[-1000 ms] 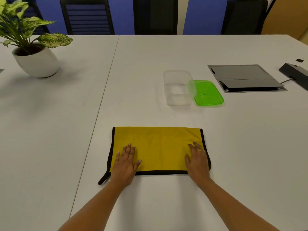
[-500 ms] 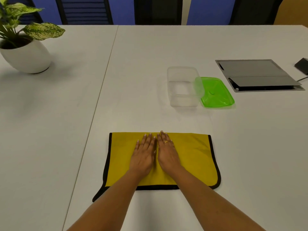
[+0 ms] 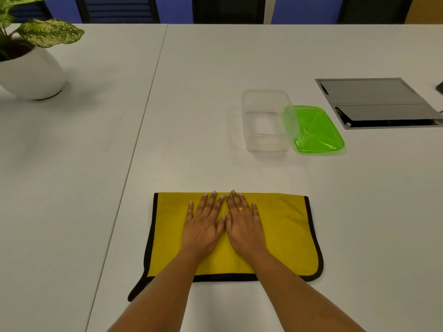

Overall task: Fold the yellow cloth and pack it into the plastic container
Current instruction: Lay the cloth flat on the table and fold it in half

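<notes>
- Yellow cloth (image 3: 282,231) with black trim, folded into a wide rectangle, flat on white table (image 3: 215,92) at 6 o'clock of the view.
- Left hand (image 3: 203,226) flat on cloth centre, palm down, fingers spread wide, gripping nothing.
- Right hand (image 3: 244,224) just beside it at 3 o'clock, likewise flat and splayed, thumbs touching or nearly so; ring (image 3: 241,208) on 1 finger.
- Fingertips of both hands reaching the cloth's far edge at 12 o'clock.
- Loose black-edged corner (image 3: 137,289) sticking out at 7 o'clock of the cloth.
- Clear plastic container (image 3: 266,121) upright, open, at 1 o'clock from the cloth, well apart from it.
- Green lid (image 3: 318,130) lying at 3 o'clock of the container, touching or slightly tucked behind its wall.
- Grey panel (image 3: 374,101) set into the table at 2 o'clock, beyond the lid.
- White pot (image 3: 31,75) with leafy plant (image 3: 48,32) at 10 o'clock, far corner.
- Seam (image 3: 146,111) between 2 tabletops running from 12 to 7 o'clock, left of the cloth.
</notes>
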